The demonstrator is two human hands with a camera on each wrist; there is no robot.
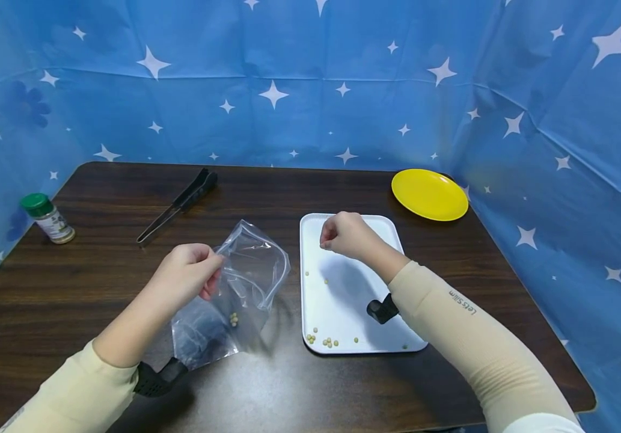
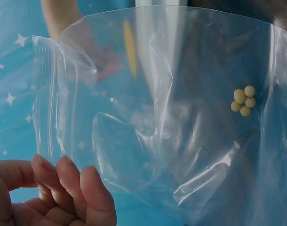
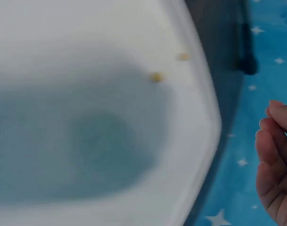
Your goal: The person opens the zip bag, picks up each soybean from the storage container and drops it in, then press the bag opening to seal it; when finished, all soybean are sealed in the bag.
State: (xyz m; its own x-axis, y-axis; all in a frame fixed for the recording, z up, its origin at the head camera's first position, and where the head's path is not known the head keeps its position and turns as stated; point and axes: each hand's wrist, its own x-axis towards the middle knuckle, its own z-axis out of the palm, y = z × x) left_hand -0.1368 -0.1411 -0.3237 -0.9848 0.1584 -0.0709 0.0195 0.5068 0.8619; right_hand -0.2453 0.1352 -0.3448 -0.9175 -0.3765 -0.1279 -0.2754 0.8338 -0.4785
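Observation:
My left hand (image 1: pixel 188 270) pinches the top edge of a clear zip-lock bag (image 1: pixel 256 252), whose mouth gapes to the right. Low inside the bag lies a small cluster of round, pale yellow soybeans (image 2: pixel 243 100). Over the far part of a white tray (image 1: pixel 315 300), my right hand (image 1: pixel 350 234) is raised with thumb and fingertips brought together. I cannot tell whether a bean sits between those fingertips. More loose soybeans (image 1: pixel 329 343) lie on the tray, mostly along its near edge, with two (image 3: pixel 156 76) farther up the left side.
Black-handled tongs (image 1: pixel 180 204) lie behind the bag. A green-capped seasoning jar (image 1: pixel 47 218) stands at the far left of the dark wooden table (image 1: pixel 267 391). At the back right is a yellow plate (image 1: pixel 430 195). A blue star-patterned curtain (image 1: pixel 310 132) borders the table's back and sides.

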